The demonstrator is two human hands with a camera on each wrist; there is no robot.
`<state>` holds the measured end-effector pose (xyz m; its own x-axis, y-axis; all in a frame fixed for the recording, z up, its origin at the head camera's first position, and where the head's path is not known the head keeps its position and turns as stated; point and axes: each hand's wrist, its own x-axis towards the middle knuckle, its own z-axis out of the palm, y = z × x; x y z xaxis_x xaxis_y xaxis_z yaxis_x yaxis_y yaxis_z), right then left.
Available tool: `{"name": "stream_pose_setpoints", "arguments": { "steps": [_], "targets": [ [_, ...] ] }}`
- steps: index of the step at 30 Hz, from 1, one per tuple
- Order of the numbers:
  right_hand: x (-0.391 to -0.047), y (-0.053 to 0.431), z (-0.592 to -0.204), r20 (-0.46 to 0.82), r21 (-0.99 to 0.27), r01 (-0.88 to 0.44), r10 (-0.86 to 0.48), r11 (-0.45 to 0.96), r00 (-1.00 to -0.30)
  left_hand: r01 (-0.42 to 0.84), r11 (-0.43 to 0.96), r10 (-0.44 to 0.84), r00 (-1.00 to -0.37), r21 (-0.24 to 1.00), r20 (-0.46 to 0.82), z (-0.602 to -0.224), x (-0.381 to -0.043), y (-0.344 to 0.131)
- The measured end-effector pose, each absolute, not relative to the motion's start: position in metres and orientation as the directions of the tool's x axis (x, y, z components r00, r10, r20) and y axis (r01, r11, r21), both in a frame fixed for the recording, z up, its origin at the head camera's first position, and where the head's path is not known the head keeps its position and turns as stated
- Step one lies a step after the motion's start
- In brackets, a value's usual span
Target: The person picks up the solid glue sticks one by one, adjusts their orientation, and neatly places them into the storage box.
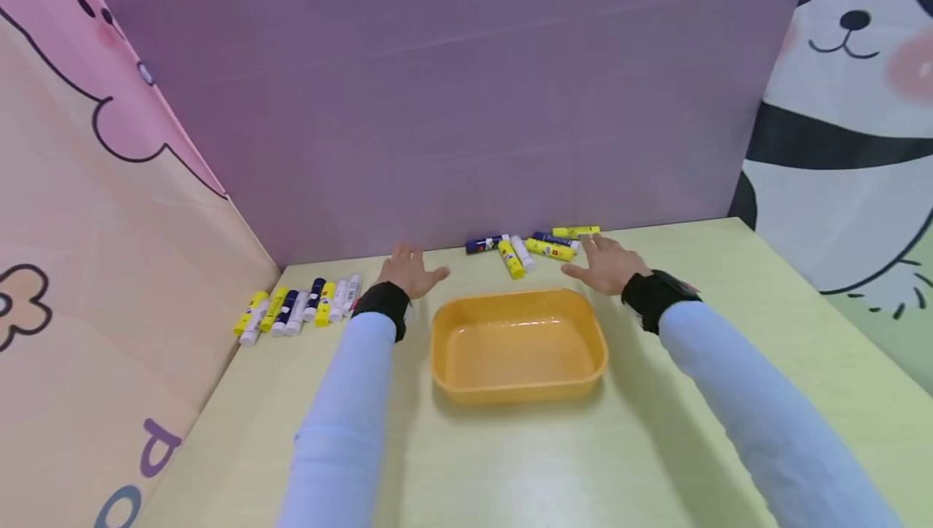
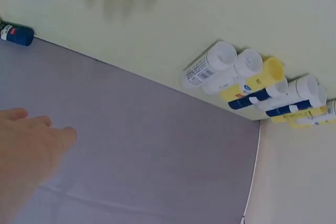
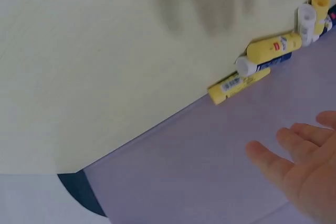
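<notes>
Both hands reach over the table with nothing in them. My left hand [image 1: 410, 271] has its fingers spread, between the left row of glue sticks [image 1: 299, 307] and the yellow tray [image 1: 517, 392]. In the left wrist view that row of white, yellow and navy glue sticks [image 2: 252, 80] lies side by side, apart from the fingers [image 2: 31, 129]. My right hand [image 1: 607, 263] is stretched out beyond the tray's right side, close to a loose heap of glue sticks [image 1: 550, 249] along the back wall. The right wrist view shows its fingers [image 3: 270, 161] extended, clear of the glue sticks [image 3: 273, 48].
The tray stands mid-table between the forearms, its bare bottom showing. A purple backdrop [image 1: 466, 107] rises at the table's back edge. A printed panel [image 1: 109, 228] stands on the left, and a panda print [image 1: 845, 131] is on the right.
</notes>
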<state>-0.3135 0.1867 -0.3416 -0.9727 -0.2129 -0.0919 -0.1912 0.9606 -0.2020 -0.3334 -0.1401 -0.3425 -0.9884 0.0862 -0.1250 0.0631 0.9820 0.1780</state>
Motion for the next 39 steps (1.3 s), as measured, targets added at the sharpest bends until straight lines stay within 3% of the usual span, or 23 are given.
{"name": "stream_pose_setpoints", "arguments": {
  "steps": [11, 19, 25, 39],
  "targets": [
    [-0.292, 0.181, -0.366, -0.069, -0.256, -0.283, -0.309, 0.924, -0.949, 0.056, 0.897, 0.192, -0.943, 0.439, -0.273, -0.354, -0.318, -0.154],
    [-0.264, 0.183, -0.376, -0.04, -0.349, -0.322, -0.357, 0.88, -0.933, 0.088, 0.813, 0.309, -0.903, 0.576, -0.298, -0.364, -0.288, -0.159],
    [-0.25, 0.191, -0.382, -0.014, -0.411, -0.321, -0.358, 0.854, -0.934, 0.023, 0.737, 0.345, -0.872, 0.676, -0.346, -0.381, -0.265, -0.165],
    [-0.228, 0.203, -0.397, 0.004, -0.547, -0.331, -0.393, 0.769, -0.92, -0.004, 0.471, 0.402, -0.889, 0.882, -0.219, -0.403, -0.236, -0.164]
  ]
}}
